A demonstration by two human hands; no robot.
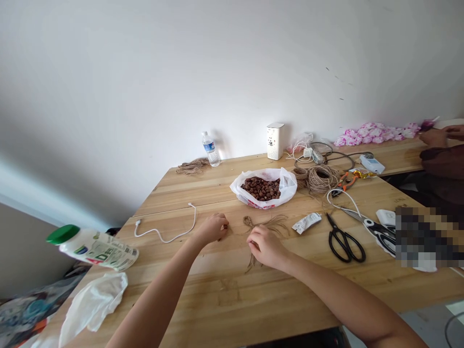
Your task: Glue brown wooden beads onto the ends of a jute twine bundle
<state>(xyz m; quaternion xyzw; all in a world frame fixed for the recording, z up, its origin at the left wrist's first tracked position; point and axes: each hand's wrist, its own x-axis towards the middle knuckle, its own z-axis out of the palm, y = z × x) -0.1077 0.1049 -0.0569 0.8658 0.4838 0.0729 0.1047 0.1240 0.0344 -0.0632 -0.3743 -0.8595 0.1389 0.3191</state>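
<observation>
My left hand [213, 228] is closed just above the wooden table, with a small dark brown nut [225, 226] showing at its fingertips. Curled fingers of my right hand [266, 247] pinch strands of brown twine, whose loose ends [253, 263] stick out below. Just beyond that hand lies a looped bundle of twine [270, 224], its strands fanned to the right. Behind both hands sits a white plastic bag [290, 189], its mouth spread around a heap of brown nuts [261, 188]. My fingers partly hide the twine.
Black scissors [346, 241], a white packet [307, 223] and white-handled scissors [377, 227] lie at right. Twine rolls [322, 178] and pliers [346, 182] are behind. A white cable [168, 240] and a green-capped bottle [101, 249] are left. Another person's hands [435, 137] show at far right.
</observation>
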